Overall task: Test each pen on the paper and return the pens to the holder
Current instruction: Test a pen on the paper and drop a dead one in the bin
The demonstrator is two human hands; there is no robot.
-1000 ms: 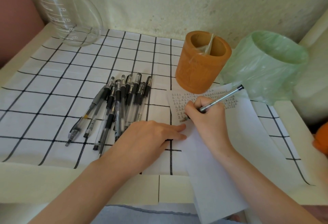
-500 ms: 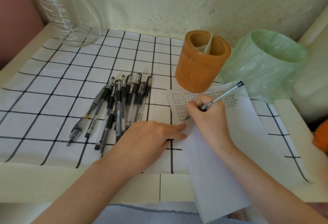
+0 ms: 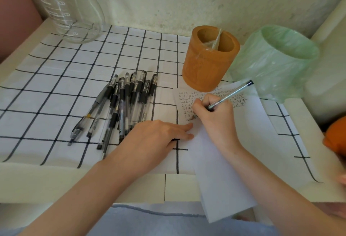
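My right hand (image 3: 215, 117) grips a clear-barrelled pen (image 3: 231, 94), its tip down on the white paper (image 3: 249, 138) among rows of small written marks. My left hand (image 3: 157, 138) lies flat with its fingertips pressing the paper's left edge. Several black-capped pens (image 3: 119, 104) lie in a loose bundle on the checked cloth, left of the paper. The orange pen holder (image 3: 207, 61) stands upright just behind the paper, with only a bit of clear plastic wrap inside.
A light green plastic-lined bin (image 3: 277, 61) stands right of the holder. A large glass jug (image 3: 69, 9) sits at the back left corner. An orange object (image 3: 335, 138) shows at the right edge. The paper overhangs the table's front edge (image 3: 131, 187).
The right hand shifted slightly as the pen writes; the pen's upper end moved a little. The left hand stays on the paper.
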